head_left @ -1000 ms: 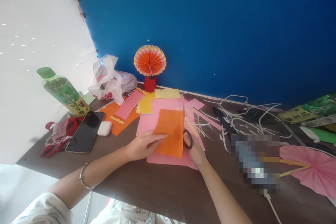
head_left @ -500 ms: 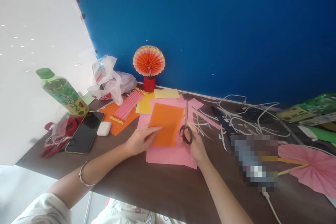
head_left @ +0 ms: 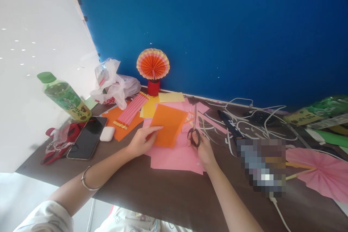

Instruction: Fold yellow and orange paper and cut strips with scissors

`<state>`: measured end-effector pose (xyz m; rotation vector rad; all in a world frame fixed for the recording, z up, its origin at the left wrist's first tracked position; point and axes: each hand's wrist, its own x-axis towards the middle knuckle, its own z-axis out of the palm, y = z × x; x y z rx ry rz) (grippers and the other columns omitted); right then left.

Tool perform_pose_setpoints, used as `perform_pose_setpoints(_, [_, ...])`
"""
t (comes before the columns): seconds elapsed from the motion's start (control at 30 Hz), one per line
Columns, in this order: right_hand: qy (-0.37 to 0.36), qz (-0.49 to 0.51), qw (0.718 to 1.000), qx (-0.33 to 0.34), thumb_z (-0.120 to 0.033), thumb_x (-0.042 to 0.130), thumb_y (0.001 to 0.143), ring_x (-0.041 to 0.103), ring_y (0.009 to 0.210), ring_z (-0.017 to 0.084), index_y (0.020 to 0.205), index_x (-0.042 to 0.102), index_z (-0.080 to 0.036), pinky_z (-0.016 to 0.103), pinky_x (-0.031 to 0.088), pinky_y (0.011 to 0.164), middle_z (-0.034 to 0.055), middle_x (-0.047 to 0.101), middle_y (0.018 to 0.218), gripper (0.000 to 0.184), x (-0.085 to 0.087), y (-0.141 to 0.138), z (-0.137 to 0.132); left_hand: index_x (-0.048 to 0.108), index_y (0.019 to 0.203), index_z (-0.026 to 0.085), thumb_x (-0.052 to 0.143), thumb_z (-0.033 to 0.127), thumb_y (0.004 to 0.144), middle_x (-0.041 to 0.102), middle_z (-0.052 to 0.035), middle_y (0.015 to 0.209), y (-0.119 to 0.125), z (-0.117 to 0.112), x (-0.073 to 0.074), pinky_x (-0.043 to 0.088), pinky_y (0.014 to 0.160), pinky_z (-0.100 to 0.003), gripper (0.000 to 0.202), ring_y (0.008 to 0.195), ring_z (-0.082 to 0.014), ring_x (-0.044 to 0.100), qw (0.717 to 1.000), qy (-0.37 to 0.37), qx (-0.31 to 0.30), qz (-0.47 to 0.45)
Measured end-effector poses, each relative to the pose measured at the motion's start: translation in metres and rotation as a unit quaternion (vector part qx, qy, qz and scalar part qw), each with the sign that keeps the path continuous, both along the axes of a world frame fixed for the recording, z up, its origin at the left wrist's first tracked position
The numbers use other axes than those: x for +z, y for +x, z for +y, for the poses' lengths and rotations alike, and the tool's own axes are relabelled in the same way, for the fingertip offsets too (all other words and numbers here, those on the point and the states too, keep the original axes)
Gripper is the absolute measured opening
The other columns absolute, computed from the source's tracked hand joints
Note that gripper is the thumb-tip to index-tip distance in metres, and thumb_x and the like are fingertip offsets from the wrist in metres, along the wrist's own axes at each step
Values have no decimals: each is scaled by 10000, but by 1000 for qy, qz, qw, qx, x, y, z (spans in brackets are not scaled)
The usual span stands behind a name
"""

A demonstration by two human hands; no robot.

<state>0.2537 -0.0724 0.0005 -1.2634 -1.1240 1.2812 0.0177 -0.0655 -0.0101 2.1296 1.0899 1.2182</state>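
Observation:
My left hand grips the lower left edge of an orange sheet of paper, its index finger lying across the front. In my right hand is a pair of scissors, fingers through the black handles and blades pointing away from me. The scissors are just right of the orange sheet, apart from it. Pink paper lies under both hands. Behind the left hand rests a pleated pink strip with orange and yellow edges, on more orange paper.
A round paper fan stands in a red holder by the blue wall. On the left are a green-capped bottle, a phone and a white case. White cables, a pixelated patch and a pink fan lie right.
The orange sheet has shifted left with my left hand and tilted slightly, widening its distance from the scissors. My right hand still holds the scissors.

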Motion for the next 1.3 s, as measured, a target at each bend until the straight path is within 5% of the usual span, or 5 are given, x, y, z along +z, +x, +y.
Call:
perform_pose_setpoints(0.63, [10, 148, 978, -144, -362, 720, 642, 452, 501, 74, 760, 587, -203, 219, 348, 423, -24, 579, 684, 238, 1, 3, 4, 629, 1039, 187, 418, 51, 772, 664, -35, 849, -2, -2, 3, 490, 622, -198, 366, 686, -110, 610, 996, -12, -79, 48])
perform_pose_setpoints(1.0, [18, 204, 965, -167, -236, 768, 575, 278, 400, 8, 690, 583, -183, 184, 232, 338, -53, 520, 639, 225, -6, 9, 8, 641, 1032, 186, 407, 52, 767, 674, -45, 890, 0, -5, 7, 499, 655, -197, 378, 713, -112, 619, 992, -33, -106, 64])
perform_pose_setpoints(1.13, [34, 112, 972, -205, -299, 750, 583, 341, 421, 35, 724, 599, -189, 203, 293, 373, -33, 557, 670, 234, -9, 21, 11, 650, 1015, 188, 416, 56, 758, 684, -41, 910, -1, -3, 7, 511, 674, -213, 372, 738, -125, 635, 994, -36, -81, 61])
perform_pose_setpoints(1.23, [39, -98, 979, -175, -334, 709, 608, 539, 595, 126, 783, 628, -187, 256, 414, 519, 23, 633, 771, 242, -9, 35, 13, 650, 1011, 187, 427, 72, 762, 691, -42, 932, -2, 1, 4, 522, 693, -238, 353, 782, -144, 645, 999, -40, -5, 37])
perform_pose_setpoints(1.3, [17, -290, 944, -158, -355, 671, 623, 587, 692, 197, 747, 622, -196, 306, 427, 589, 46, 655, 774, 208, -6, 41, 14, 649, 1007, 178, 432, 95, 776, 693, -48, 939, -3, 4, 2, 524, 736, -267, 327, 825, -158, 646, 998, -39, 43, 17])
